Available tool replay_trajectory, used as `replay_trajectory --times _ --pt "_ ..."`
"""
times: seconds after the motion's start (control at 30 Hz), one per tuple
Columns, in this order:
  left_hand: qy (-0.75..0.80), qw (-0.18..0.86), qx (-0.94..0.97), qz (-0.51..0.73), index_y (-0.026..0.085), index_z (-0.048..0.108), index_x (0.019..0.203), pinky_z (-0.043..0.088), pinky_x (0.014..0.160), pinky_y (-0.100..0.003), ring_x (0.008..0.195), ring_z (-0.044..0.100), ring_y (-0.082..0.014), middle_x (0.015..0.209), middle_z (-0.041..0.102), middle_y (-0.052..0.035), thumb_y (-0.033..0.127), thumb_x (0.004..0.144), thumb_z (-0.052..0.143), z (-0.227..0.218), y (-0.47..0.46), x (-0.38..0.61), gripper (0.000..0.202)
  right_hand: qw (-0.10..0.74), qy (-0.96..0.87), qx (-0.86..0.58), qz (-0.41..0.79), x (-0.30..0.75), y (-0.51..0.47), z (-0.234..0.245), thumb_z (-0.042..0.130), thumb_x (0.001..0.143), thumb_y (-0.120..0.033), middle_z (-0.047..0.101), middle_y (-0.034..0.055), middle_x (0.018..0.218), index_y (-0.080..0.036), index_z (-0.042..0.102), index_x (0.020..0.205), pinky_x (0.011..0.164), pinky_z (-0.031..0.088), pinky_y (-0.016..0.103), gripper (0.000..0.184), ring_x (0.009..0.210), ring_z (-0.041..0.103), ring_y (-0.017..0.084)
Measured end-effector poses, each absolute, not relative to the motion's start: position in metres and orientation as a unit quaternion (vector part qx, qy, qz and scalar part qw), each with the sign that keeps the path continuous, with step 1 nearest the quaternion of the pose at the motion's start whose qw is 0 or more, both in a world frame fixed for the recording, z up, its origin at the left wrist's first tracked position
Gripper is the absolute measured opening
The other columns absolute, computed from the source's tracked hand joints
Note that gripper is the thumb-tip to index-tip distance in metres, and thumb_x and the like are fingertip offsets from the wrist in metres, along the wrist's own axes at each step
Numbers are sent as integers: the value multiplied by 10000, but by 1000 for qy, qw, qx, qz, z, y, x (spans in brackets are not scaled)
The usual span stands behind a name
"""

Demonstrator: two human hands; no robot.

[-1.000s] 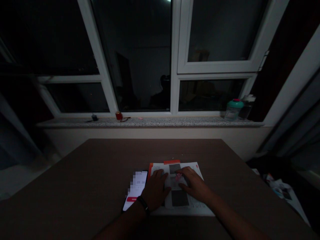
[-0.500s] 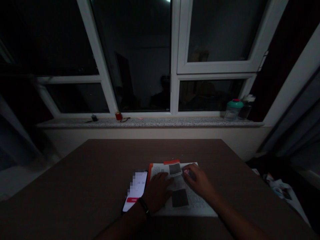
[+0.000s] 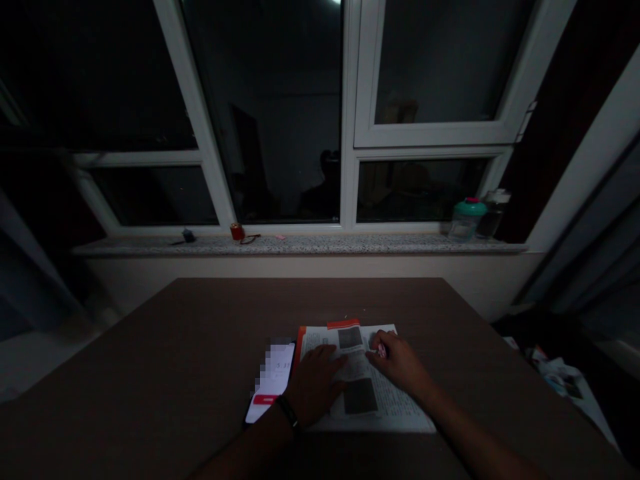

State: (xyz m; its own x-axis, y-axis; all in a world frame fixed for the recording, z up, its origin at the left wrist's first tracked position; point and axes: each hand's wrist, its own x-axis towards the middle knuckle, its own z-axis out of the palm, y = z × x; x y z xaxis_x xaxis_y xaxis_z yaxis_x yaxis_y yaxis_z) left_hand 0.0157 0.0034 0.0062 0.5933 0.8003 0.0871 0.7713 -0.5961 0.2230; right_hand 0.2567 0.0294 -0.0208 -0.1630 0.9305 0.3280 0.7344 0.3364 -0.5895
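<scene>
My left hand (image 3: 320,383), with a dark band on the wrist, lies flat with its fingers stretched over the left side of a printed booklet (image 3: 403,403). Under and beside those fingers is a paper piece (image 3: 361,395) with dark grey pictures and an orange top edge, lying on the page. My right hand (image 3: 397,357) is closed around a small pink patterned object (image 3: 383,349) at the page's upper right; its kind is too small to make out. A phone (image 3: 273,383) with a lit screen lies left of the booklet, close to my left hand.
The brown table (image 3: 165,360) reaches to the wall below a stone windowsill (image 3: 320,245). On the sill stand a red jar (image 3: 237,231), a small dark bottle (image 3: 189,235), a teal-lidded bottle (image 3: 467,219) and a clear bottle (image 3: 493,215). Papers (image 3: 570,387) lie beyond the table's right side.
My right hand has shifted slightly down and turned, showing more of the pink object. The left hand and the booklet have stayed in place.
</scene>
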Motion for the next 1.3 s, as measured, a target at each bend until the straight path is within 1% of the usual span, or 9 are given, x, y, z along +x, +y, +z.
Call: replay_trajectory --times 0.3,0.5,0.7,0.87,1.0,1.1,1.23,1.3 --pt "440 70 889 106 227 526 1359 349 1083 -504 1323 409 -314 1441 463 -112 285 911 642 0 3 14 465 318 -739 -573 159 258 33 -28 694 736 -223 592 0 761 -219 565 810 638 391 250 148 711 577 181" --pt "437 59 890 119 238 531 1344 353 1084 -496 1332 406 -299 1446 458 -104 327 958 572 -2 2 14 398 318 -743 -570 151 258 34 -30 693 742 -236 606 -5 752 -230 555 812 675 400 256 154 762 587 196" --pt "440 54 889 114 227 525 1351 349 1084 -494 1347 394 -298 1474 427 -117 370 1001 491 -4 4 14 379 316 -741 -573 152 258 33 -29 674 764 -243 601 5 777 -222 573 828 663 397 249 121 739 586 184" --pt "440 69 889 107 240 486 1386 329 1095 -508 1372 357 -312 1506 386 -111 379 961 560 -4 4 14 454 312 -750 -567 138 256 31 -28 659 802 -293 596 -10 724 -225 550 805 693 397 268 129 731 580 189" --pt "445 73 886 108 234 493 1381 317 1107 -502 1373 356 -309 1502 393 -107 359 951 579 -4 3 13 456 307 -752 -570 124 254 30 -27 682 774 -279 610 8 777 -225 563 823 696 397 275 140 778 584 207" --pt "447 75 885 107 230 504 1371 322 1104 -507 1365 366 -311 1487 417 -106 359 952 579 -4 3 14 445 303 -747 -576 132 254 30 -25 683 766 -278 609 17 808 -223 572 827 685 401 271 138 776 585 205" --pt "448 69 885 106 219 519 1357 326 1103 -500 1356 376 -309 1472 436 -106 346 938 602 -1 3 14 445 317 -743 -567 161 257 32 -23 595 832 -273 595 7 754 -218 566 808 673 399 264 66 753 584 193" --pt "446 67 886 108 222 520 1356 332 1100 -492 1348 386 -306 1467 443 -103 334 929 614 1 3 15 451 324 -738 -567 170 259 32 -22 551 853 -262 589 3 738 -215 571 803 659 397 261 71 733 581 187"
